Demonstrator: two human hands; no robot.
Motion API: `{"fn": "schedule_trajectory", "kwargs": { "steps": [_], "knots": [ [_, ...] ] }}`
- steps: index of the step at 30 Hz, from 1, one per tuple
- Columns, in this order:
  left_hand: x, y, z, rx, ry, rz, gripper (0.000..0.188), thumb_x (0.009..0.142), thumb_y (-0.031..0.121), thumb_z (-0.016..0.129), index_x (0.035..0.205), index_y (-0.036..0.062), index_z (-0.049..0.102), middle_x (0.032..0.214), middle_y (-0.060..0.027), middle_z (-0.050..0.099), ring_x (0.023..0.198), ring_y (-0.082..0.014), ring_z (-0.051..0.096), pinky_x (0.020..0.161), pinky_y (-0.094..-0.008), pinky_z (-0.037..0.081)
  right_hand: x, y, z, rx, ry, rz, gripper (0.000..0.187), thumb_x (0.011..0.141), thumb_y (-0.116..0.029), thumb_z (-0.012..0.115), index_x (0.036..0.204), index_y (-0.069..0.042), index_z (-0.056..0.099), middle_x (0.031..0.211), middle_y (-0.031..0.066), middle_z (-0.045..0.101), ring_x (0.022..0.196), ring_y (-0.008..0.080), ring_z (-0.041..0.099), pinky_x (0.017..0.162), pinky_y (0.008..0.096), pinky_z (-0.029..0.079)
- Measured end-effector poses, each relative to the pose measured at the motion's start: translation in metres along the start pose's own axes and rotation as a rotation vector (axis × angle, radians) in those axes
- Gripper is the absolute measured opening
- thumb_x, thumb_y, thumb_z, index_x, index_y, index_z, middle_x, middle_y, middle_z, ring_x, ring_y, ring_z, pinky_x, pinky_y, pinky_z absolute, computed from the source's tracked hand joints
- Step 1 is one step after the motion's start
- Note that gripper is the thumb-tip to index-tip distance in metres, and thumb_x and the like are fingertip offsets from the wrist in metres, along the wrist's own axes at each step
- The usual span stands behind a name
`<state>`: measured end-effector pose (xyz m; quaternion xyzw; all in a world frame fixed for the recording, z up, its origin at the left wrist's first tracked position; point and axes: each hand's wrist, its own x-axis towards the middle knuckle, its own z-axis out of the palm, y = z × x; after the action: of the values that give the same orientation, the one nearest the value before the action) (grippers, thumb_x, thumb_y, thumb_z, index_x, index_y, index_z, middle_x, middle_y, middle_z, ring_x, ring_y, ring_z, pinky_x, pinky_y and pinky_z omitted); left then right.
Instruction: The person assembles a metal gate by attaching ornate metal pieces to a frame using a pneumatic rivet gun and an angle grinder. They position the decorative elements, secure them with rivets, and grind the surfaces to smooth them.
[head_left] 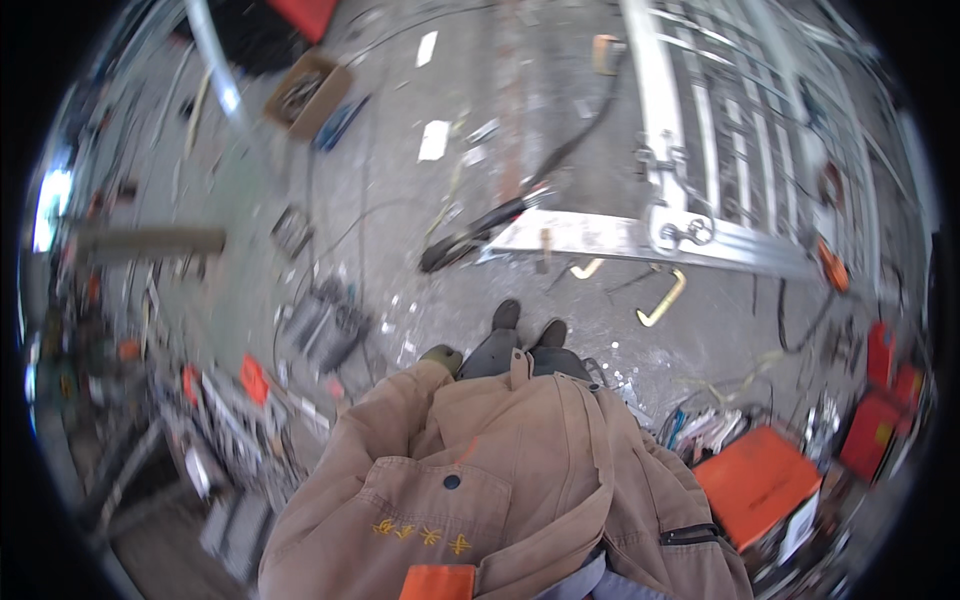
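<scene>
My left hand, in a dull green glove, hangs low beside my dark trousers at the end of a tan sleeve. It is small and blurred, and its fingers cannot be made out. I see nothing held in it. My right hand is out of sight; only the tan jacket shows on that side. Ahead of my shoes, a dark elongated tool with a black hose lies against the corner of a pale metal frame. A yellow C-shaped clamp hangs at the frame's near edge.
Pale metal bars stretch away at the right. An open cardboard box stands far left. Grey blocky things lie left of my feet. An orange case and a red box stand at the right. Cables cross the grey floor.
</scene>
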<state>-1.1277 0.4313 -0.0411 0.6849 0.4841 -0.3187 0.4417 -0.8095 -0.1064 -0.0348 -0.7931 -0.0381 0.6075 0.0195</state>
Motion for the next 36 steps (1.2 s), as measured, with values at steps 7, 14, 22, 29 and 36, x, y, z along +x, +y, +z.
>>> {"fn": "schedule_trajectory", "kwargs": {
  "steps": [7,14,22,29,36],
  "knots": [
    [-0.099,-0.152,0.04,-0.349,0.27,-0.317,0.061,0.109,0.054,0.064,0.136,0.0024,0.083,0.141,-0.0314,0.079,0.137,-0.0499,0.073,0.115,-0.0538,0.056,0.027,-0.149,-0.004,-0.285,-0.146,-0.065,0.057,0.107,-0.045,0.062,0.143,-0.005,0.081,0.139,0.0289,0.081,0.128,0.0487,0.079,0.102,0.0559,0.065],
    [-0.091,-0.297,0.007,0.082,0.121,0.09,0.051,0.105,0.032,0.073,0.155,0.0195,0.068,0.146,-0.0326,0.073,0.126,-0.0518,0.075,0.104,-0.0565,0.062,0.037,-0.301,0.007,-0.341,0.181,-0.296,0.061,0.104,-0.053,0.069,0.141,-0.007,0.083,0.134,0.023,0.085,0.12,0.0418,0.083,0.107,0.0506,0.063],
    [-0.052,-0.463,-0.159,-0.672,0.439,-0.469,0.053,0.101,0.048,0.078,0.122,0.0001,0.085,0.098,-0.019,0.086,0.083,-0.0306,0.08,0.079,-0.0468,0.063,-0.019,-0.543,0.133,-0.19,0.28,-0.272,0.064,0.106,-0.056,0.072,0.147,-0.008,0.079,0.144,0.0215,0.082,0.133,0.0384,0.079,0.113,0.0466,0.062],
    [0.012,-0.542,-0.28,-1.049,0.59,-0.42,0.05,0.102,0.045,0.083,0.125,0.0009,0.079,0.087,-0.0091,0.079,0.063,-0.0205,0.068,0.053,-0.0393,0.051,-0.029,-0.651,0.181,-0.135,0.305,-0.612,0.056,0.11,-0.05,0.074,0.146,-0.007,0.08,0.135,0.0229,0.084,0.128,0.04,0.08,0.112,0.0464,0.061],
    [0.042,-0.492,-0.304,-0.659,0.416,-0.447,0.046,0.095,0.048,0.074,0.107,0.0069,0.09,0.084,-0.0126,0.082,0.075,-0.0298,0.077,0.077,-0.0457,0.06,-0.056,-0.743,0.138,0.059,0.575,-0.575,0.052,0.111,-0.053,0.07,0.142,-0.013,0.082,0.126,0.0226,0.086,0.119,0.0414,0.083,0.105,0.0503,0.063]
  ]
}}
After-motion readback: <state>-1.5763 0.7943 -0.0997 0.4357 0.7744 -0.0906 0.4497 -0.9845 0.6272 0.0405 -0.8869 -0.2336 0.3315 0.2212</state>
